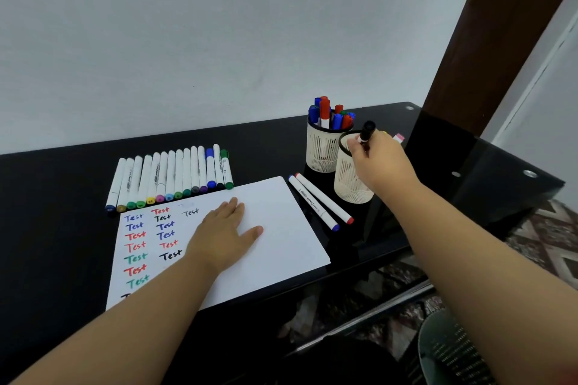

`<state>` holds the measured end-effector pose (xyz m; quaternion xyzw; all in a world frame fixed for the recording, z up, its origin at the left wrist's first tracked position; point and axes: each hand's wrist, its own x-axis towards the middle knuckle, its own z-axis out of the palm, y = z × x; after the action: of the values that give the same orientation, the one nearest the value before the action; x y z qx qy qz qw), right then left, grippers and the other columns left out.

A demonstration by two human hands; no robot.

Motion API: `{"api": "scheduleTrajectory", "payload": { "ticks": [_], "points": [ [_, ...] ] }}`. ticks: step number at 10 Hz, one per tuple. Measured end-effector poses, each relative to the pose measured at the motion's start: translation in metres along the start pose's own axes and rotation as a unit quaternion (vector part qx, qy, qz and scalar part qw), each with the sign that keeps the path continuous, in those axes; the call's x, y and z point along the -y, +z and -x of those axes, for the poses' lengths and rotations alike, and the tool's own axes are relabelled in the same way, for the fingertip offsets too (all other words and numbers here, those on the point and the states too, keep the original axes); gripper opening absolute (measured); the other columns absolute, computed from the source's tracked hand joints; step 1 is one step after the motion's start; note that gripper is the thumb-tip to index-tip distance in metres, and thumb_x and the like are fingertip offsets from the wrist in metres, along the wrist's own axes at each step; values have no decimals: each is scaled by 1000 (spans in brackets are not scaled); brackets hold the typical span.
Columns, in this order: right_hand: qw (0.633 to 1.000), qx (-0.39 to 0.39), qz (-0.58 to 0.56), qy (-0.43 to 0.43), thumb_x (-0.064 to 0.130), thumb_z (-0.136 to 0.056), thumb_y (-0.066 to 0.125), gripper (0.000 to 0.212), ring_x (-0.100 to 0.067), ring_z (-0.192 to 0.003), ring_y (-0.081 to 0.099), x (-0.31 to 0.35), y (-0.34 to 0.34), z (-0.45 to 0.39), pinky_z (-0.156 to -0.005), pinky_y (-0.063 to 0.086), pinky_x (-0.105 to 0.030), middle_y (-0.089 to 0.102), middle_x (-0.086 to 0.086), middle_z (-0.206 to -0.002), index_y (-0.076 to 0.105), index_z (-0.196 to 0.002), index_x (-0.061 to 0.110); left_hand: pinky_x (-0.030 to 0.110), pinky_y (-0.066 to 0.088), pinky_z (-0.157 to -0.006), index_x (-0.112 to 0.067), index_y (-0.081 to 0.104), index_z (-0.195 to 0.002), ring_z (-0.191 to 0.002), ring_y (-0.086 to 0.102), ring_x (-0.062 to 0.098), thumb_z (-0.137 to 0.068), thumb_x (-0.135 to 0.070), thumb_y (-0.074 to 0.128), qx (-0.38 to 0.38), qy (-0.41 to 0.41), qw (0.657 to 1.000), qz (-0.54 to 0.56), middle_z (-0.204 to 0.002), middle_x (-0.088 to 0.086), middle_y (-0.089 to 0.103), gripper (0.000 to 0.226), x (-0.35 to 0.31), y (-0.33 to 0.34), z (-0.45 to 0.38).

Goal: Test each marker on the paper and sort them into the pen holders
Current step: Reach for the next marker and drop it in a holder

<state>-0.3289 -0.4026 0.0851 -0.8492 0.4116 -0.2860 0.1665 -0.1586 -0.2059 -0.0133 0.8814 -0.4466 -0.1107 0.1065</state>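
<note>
My left hand [226, 233] lies flat on the white paper [281, 228], which bears several coloured "Test" words down its left side. My right hand [380, 162] grips a black-capped marker [366, 131], held upright over the nearer cream mesh pen holder [348, 187]. The farther pen holder [322, 153] is full of red, blue and green markers. A row of several white markers [170, 176] lies behind the paper. Two more markers, one blue-tipped [312, 201] and one red-tipped [325, 198], lie between the paper and the holders.
Everything sits on a glossy black table [62, 197] against a pale wall. A small pink-and-white object [398, 137] shows behind my right hand. A dark wooden door frame [488, 40] rises at the right; patterned floor lies below the table edge.
</note>
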Motion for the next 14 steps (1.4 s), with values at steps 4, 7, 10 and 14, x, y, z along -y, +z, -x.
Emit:
{"api": "scheduleTrajectory", "payload": {
  "ticks": [4,7,10,14],
  "points": [
    [998,41,4,44,23,-98,48,44,-23,-72,55,10,-3,-13,-49,37,-29,53,-5,-80,29,-134,7,29,3,-115,-21,8,-151,-144,-1,11,-94,-58,28,-1,0,1000,8,-158,-8,-2,71,0,0,0],
    [1000,2,-18,-9,13,-93,55,61,-26,-70,61,9,-3,-9,-60,51,-38,58,-10,-80,19,-142,20,29,3,-116,-22,7,-151,-144,-1,10,-94,-58,29,-2,-3,1000,14,-158,-9,-3,70,0,0,1],
    [996,47,74,-28,27,-98,48,32,-24,-96,59,8,-10,-13,-74,46,-31,59,-11,-117,54,-126,13,29,3,-116,-22,8,-151,-145,-1,11,-95,-57,29,2,-9,1000,9,-158,-9,-1,70,-1,-1,0],
    [969,52,190,-147,20,-101,39,30,-29,-114,41,26,-26,2,-98,36,-35,50,-12,-123,57,-123,9,33,8,-116,-17,8,-151,-145,3,15,-97,-54,23,-6,-70,997,-17,-158,-2,0,67,-3,-2,2]
  ]
}}
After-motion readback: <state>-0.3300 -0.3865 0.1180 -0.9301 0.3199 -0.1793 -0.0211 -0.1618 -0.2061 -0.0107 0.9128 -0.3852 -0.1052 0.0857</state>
